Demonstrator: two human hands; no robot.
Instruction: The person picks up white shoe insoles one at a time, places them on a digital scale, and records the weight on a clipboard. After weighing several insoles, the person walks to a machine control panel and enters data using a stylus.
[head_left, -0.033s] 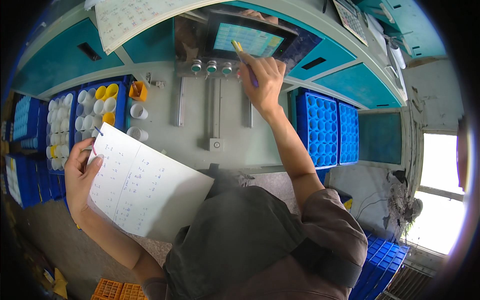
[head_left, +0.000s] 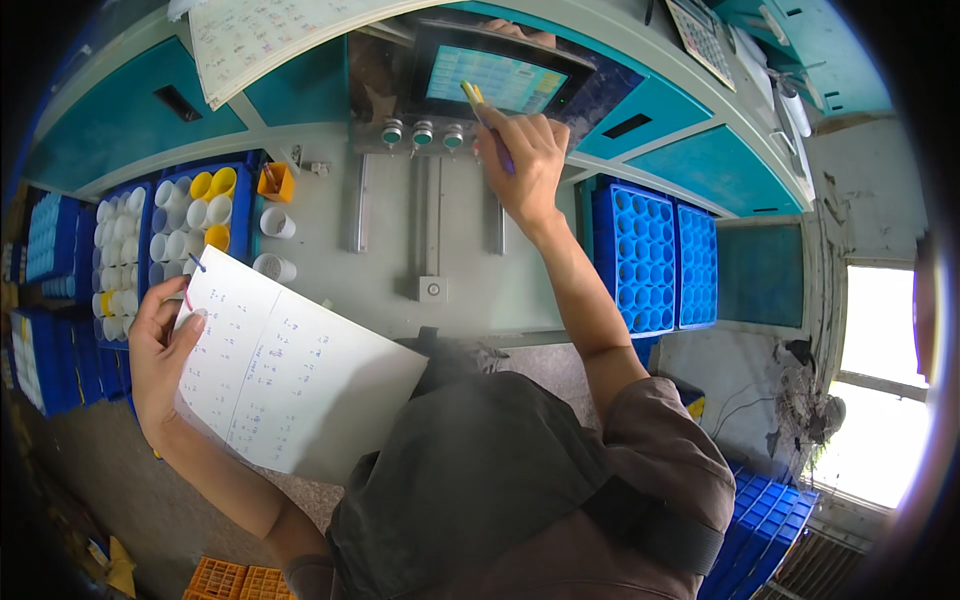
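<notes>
My left hand (head_left: 165, 345) grips the left edge of a white paper pad (head_left: 310, 375), thumb on top and fingers behind. Handwritten columns and a ruled line cover the pad's sheet, and it is held tilted in front of my body. In my right hand (head_left: 530, 165) is a slim pen (head_left: 475, 95), yellow at its far end and purple below. Its yellow end reaches over the lit touch screen (head_left: 520, 80) of a dark control panel; I cannot tell whether it touches. Several round knobs (head_left: 423, 133) sit below the screen.
Blue crates of white and yellow cups (head_left: 190, 215) stand left, beside an orange box (head_left: 277, 182) and two loose cups (head_left: 276, 223). Blue racks of round holders (head_left: 642, 260) stand right. Papers (head_left: 270, 35) and a calculator (head_left: 700, 40) lie on the upper ledge.
My right hand with the pen has shifted very slightly to the left. The left hand and the pad stay where they were.
</notes>
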